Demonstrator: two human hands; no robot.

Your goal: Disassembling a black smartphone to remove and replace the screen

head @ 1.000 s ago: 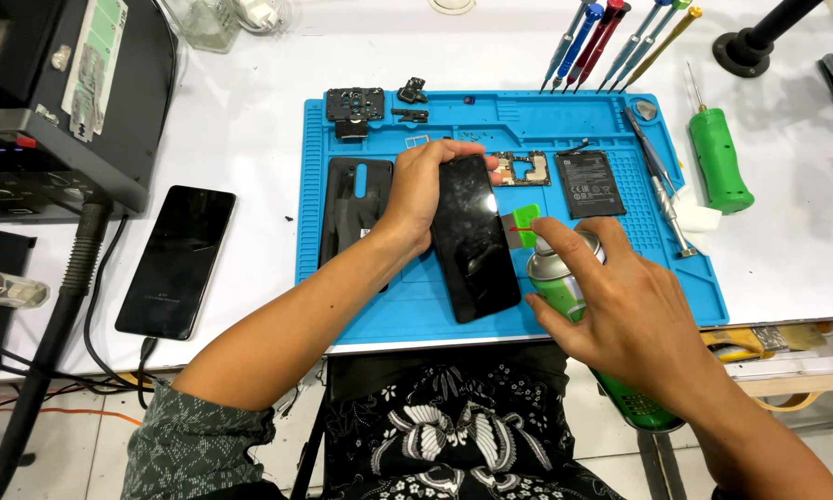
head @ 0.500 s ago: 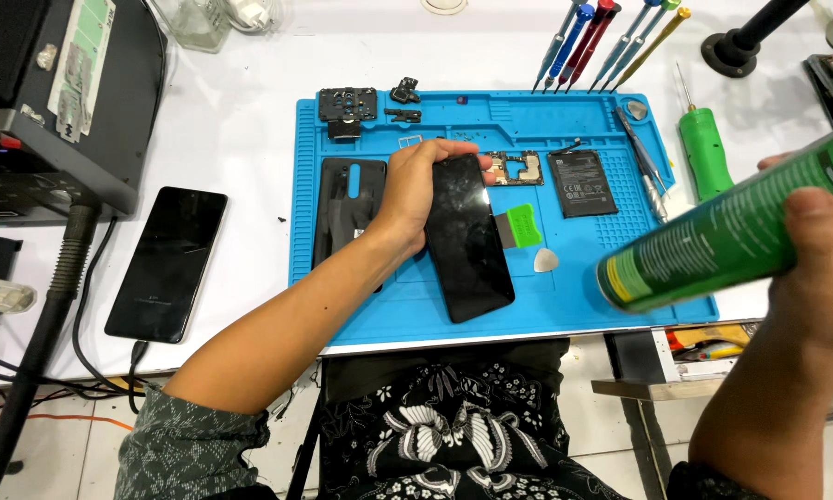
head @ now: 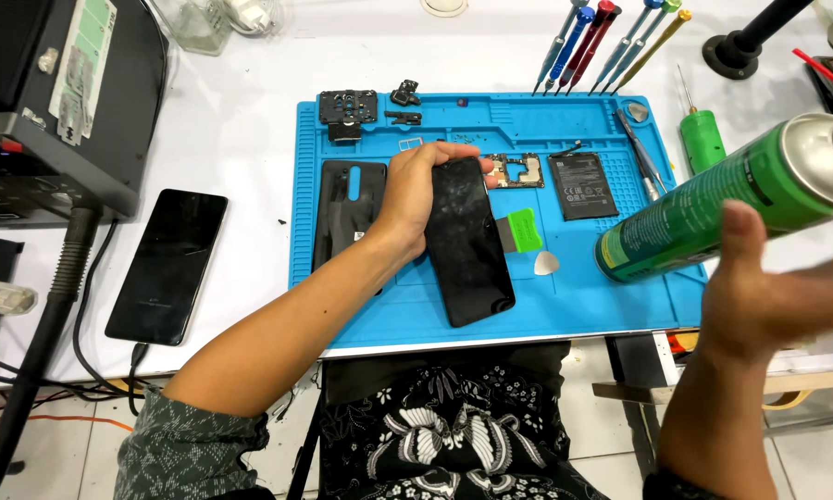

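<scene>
- Since the frame half a second earlier, the right hand (head: 787, 306) had lifted the green spray can (head: 731, 199) higher and swung it further right, its nozzle end now near the picture's right edge; the hand was blurred with motion, fingers wrapped about the can's lower body.
- At far left, a dark phone (head: 167, 264) lay face up on the white table (head: 231, 139), a cable at its lower end, well apart from the work.
- On the blue mat (head: 565, 315), a black back cover (head: 347, 208) lay flat, partly under the left forearm.
- Just right of it, the left hand (head: 415, 190) gripped the black phone body (head: 467, 241) by its upper left edge, fingers curled over the top, thumb on the near side; the body rested on the mat, tilted slightly.
- Beside that lay a circuit board (head: 514, 169), a green-handled scraper (head: 520, 230), a white pick (head: 547, 263) and a dark battery (head: 583, 185).
- Judged from this, the teardown was well along: cover, board and battery were out. The can was not aimed at the phone, so any spraying was not under way.
</scene>
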